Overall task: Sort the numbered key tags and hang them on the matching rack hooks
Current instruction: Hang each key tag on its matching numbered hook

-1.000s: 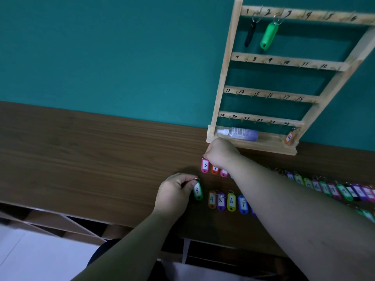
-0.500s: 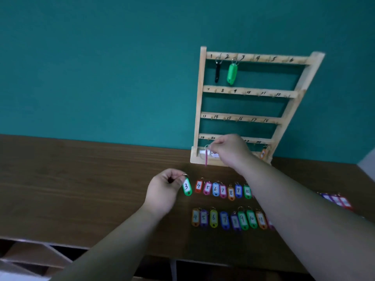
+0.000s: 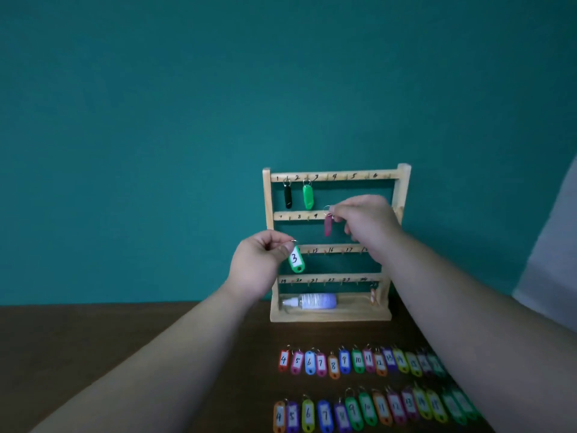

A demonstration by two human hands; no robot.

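- Your left hand (image 3: 259, 264) pinches the green tag marked 3 (image 3: 296, 260) by its ring, before the rack (image 3: 335, 175).
- Your right hand (image 3: 365, 220) pinches the pink tag (image 3: 327, 225) by its ring.

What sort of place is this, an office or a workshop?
Probably an indoor desk set up for key sorting; office or workshop, I cannot tell. A wooden key rack with numbered hooks stands on a brown table against a teal wall, with numbered key tags laid in two rows.

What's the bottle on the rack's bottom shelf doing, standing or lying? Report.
Lying on its side: the bottle runs along the rack tray, nozzle pointing left.
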